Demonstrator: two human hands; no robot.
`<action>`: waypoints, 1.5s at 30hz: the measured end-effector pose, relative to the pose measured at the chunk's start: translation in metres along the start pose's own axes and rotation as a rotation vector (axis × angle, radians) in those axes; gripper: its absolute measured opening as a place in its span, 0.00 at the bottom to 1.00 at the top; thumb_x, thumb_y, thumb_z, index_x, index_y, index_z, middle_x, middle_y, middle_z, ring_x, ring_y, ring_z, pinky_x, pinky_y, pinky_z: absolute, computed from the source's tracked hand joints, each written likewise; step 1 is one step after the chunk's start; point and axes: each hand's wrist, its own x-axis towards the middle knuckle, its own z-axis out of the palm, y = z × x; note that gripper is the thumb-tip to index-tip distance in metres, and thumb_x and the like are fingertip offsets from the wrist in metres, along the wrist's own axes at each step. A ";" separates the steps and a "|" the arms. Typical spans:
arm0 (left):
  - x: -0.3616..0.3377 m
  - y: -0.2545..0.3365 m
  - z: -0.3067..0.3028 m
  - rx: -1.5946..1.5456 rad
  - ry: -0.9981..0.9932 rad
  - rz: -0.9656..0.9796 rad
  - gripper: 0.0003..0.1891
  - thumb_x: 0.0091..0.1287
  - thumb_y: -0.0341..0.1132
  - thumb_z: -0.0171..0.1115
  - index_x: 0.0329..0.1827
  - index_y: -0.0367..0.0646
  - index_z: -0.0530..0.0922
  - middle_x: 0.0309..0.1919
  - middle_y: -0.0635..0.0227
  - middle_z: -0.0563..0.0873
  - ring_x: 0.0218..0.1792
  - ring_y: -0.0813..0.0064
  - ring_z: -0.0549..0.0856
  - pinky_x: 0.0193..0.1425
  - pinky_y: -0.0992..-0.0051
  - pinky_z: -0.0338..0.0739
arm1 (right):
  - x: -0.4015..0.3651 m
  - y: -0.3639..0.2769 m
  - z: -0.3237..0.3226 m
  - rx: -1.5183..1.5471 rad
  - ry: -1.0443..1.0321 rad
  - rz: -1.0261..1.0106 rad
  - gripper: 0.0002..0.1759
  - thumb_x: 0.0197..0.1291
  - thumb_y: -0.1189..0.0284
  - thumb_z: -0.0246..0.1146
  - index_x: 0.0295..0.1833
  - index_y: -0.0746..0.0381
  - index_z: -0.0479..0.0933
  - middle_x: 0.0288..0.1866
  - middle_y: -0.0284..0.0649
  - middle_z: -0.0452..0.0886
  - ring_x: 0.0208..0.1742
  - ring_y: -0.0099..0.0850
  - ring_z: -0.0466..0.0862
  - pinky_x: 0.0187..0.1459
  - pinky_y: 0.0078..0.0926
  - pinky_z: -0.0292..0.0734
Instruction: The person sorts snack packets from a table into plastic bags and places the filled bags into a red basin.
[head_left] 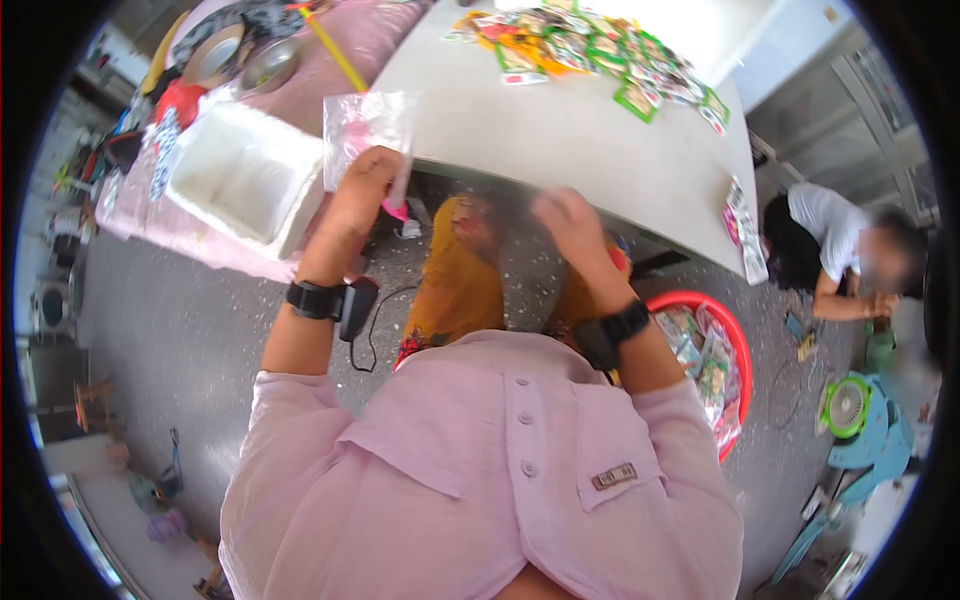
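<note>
My left hand [372, 172] is closed on a clear plastic bag [350, 122] at the left corner of the white table [480, 115]; something pink shows in and below the bag. Near the table's front edge, my right hand [570, 220] is raised above my lap, its fingers curled and blurred, so anything between them cannot be made out. Many small green, white and orange packets [600, 50] lie in a pile toward the table's far side.
A white foam box [245, 175] rests on a pink cloth [130, 205] to the left, with metal bowls [270, 65] behind. A red basket [740, 370] of packets stands at my right. Another person [830, 235] crouches farther right, near a green fan [847, 405].
</note>
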 end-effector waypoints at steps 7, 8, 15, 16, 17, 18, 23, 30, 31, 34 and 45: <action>-0.007 -0.026 0.104 -0.097 -0.300 -0.047 0.08 0.59 0.33 0.47 0.27 0.38 0.71 0.20 0.73 0.71 0.23 0.85 0.69 0.27 0.84 0.65 | 0.008 -0.034 0.029 0.684 0.008 0.345 0.10 0.54 0.70 0.54 0.39 0.65 0.68 0.33 0.34 0.72 0.34 0.20 0.72 0.33 0.16 0.71; -0.008 -0.031 0.109 -0.116 -0.310 -0.047 0.08 0.59 0.33 0.48 0.27 0.38 0.71 0.20 0.72 0.71 0.23 0.84 0.69 0.28 0.84 0.65 | 0.005 -0.031 0.027 0.686 0.019 0.359 0.10 0.54 0.70 0.53 0.39 0.65 0.68 0.33 0.34 0.72 0.35 0.20 0.72 0.33 0.16 0.71; -0.014 -0.032 0.123 -0.270 -0.348 -0.181 0.09 0.59 0.35 0.49 0.26 0.39 0.70 0.19 0.73 0.70 0.22 0.84 0.67 0.26 0.84 0.63 | -0.008 -0.005 0.018 0.793 0.023 0.437 0.08 0.54 0.71 0.53 0.38 0.64 0.68 0.33 0.35 0.71 0.33 0.20 0.73 0.35 0.17 0.71; -0.015 -0.031 0.124 -0.228 -0.376 -0.162 0.08 0.59 0.34 0.48 0.26 0.40 0.70 0.20 0.73 0.70 0.23 0.84 0.67 0.28 0.84 0.63 | -0.009 -0.005 0.016 0.804 0.019 0.444 0.08 0.54 0.71 0.53 0.38 0.64 0.68 0.33 0.35 0.71 0.33 0.21 0.73 0.35 0.17 0.71; -0.016 -0.030 0.123 -0.186 -0.405 -0.144 0.07 0.60 0.34 0.48 0.27 0.41 0.70 0.21 0.74 0.71 0.24 0.84 0.68 0.30 0.83 0.64 | -0.012 -0.008 0.015 0.783 0.036 0.429 0.08 0.54 0.71 0.53 0.37 0.64 0.68 0.32 0.34 0.71 0.32 0.20 0.72 0.34 0.16 0.71; -0.017 -0.030 0.123 -0.145 -0.433 -0.127 0.07 0.60 0.33 0.47 0.27 0.41 0.70 0.22 0.74 0.71 0.25 0.84 0.68 0.31 0.83 0.64 | -0.015 -0.019 0.013 0.762 0.053 0.414 0.08 0.54 0.71 0.53 0.37 0.64 0.69 0.31 0.34 0.71 0.30 0.19 0.72 0.33 0.16 0.70; -0.022 -0.026 0.127 0.273 -0.464 0.128 0.09 0.61 0.34 0.47 0.28 0.39 0.70 0.22 0.74 0.71 0.26 0.84 0.68 0.32 0.83 0.64 | -0.021 -0.015 0.007 0.660 0.001 0.357 0.07 0.53 0.72 0.54 0.35 0.65 0.69 0.28 0.33 0.72 0.25 0.17 0.68 0.26 0.13 0.65; -0.027 -0.035 0.132 -0.181 -0.408 -0.136 0.07 0.61 0.33 0.46 0.32 0.39 0.70 0.26 0.71 0.74 0.31 0.81 0.73 0.38 0.79 0.70 | -0.027 -0.010 0.007 0.377 0.073 0.262 0.07 0.49 0.73 0.57 0.32 0.65 0.70 0.27 0.34 0.73 0.27 0.20 0.71 0.28 0.17 0.67; -0.027 -0.035 0.133 -0.167 -0.400 -0.109 0.07 0.61 0.34 0.46 0.33 0.39 0.70 0.27 0.70 0.74 0.31 0.81 0.74 0.39 0.78 0.71 | -0.027 -0.008 0.010 0.291 0.110 0.215 0.07 0.49 0.73 0.57 0.32 0.65 0.70 0.27 0.34 0.73 0.27 0.21 0.72 0.29 0.18 0.68; -0.026 -0.042 0.133 -0.129 -0.360 -0.068 0.08 0.61 0.34 0.46 0.34 0.38 0.70 0.30 0.69 0.75 0.33 0.79 0.75 0.42 0.76 0.71 | -0.032 -0.019 0.013 0.047 0.116 0.095 0.06 0.47 0.73 0.58 0.30 0.65 0.71 0.27 0.34 0.74 0.30 0.21 0.73 0.31 0.19 0.69; -0.027 -0.033 0.127 -0.472 -0.435 -0.291 0.07 0.62 0.31 0.47 0.38 0.38 0.70 0.34 0.65 0.77 0.36 0.75 0.77 0.43 0.75 0.72 | -0.032 -0.012 0.006 0.268 0.056 0.220 0.07 0.48 0.73 0.57 0.31 0.66 0.71 0.27 0.33 0.73 0.30 0.19 0.72 0.32 0.16 0.68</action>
